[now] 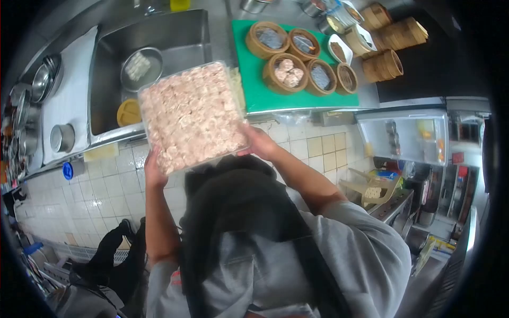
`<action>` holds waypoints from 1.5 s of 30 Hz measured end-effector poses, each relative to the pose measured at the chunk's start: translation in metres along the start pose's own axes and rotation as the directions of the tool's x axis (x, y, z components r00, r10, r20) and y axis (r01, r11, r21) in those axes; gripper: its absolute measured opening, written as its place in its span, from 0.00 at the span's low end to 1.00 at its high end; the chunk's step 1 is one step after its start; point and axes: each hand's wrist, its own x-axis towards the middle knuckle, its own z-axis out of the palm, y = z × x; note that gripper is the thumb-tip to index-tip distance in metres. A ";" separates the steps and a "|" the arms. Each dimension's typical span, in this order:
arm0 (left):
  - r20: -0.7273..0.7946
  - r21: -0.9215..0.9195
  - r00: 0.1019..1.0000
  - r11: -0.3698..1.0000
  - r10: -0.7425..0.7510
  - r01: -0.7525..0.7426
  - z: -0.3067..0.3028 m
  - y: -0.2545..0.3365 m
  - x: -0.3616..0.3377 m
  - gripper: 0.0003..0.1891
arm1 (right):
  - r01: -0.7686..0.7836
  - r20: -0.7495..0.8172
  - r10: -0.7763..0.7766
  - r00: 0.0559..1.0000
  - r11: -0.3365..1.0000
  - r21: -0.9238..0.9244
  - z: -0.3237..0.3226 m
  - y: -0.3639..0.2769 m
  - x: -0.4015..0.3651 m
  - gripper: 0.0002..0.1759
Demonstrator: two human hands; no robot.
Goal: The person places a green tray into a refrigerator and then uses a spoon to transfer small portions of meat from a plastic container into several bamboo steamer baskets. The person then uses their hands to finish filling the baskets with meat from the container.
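A clear square tray [193, 117] packed with pale pink lumps, which look like raw meat or filling, is held level in front of me. My left hand [155, 168] is closed on its near left corner, with fingers partly hidden underneath. At the near right corner my right hand [257, 142] grips the side, thumb along the edge. Just beyond the tray's right side, round bamboo steamers stand on a green board [244, 79]; one steamer [266, 79] holds several pinkish meat balls.
Left of the tray is a steel sink [175, 24] with a round pan [148, 72] and a yellow lid [129, 112]. A metal pot [62, 138] stands on white cloth. An opened fridge [408, 132] is at right. Another person [114, 249] stands behind on the left.
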 end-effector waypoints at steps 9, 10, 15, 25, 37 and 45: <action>-0.084 -0.122 0.996 0.993 0.001 -0.011 0.037 -0.003 -0.033 0.30 | 0.064 -0.413 -0.834 0.365 0.465 -0.883 -0.133 -0.055 -0.039 0.64; -0.087 -0.129 0.996 0.992 0.003 -0.015 0.043 -0.005 -0.037 0.31 | 0.031 -0.450 -0.802 0.393 0.501 -0.865 -0.142 -0.060 -0.038 0.69; -0.116 -0.114 0.992 0.992 0.041 -0.054 0.070 -0.004 -0.051 0.32 | 0.065 -0.517 -0.765 0.385 0.581 -0.811 -0.180 -0.075 0.018 0.86; -0.154 -0.139 0.987 0.988 0.043 -0.065 0.069 -0.020 -0.059 0.31 | 0.162 -0.351 -0.732 0.584 0.529 -0.833 -0.211 -0.129 0.042 0.86; -0.040 -0.158 0.999 0.987 0.034 -0.040 0.052 -0.025 -0.050 0.34 | 0.135 -0.030 -0.158 0.987 0.914 -0.382 -0.084 -0.020 -0.009 0.31; -0.133 -0.158 0.991 0.987 0.001 -0.022 0.058 -0.005 -0.057 0.28 | 0.111 -0.087 -0.112 0.990 0.994 -0.017 -0.015 0.025 0.023 0.42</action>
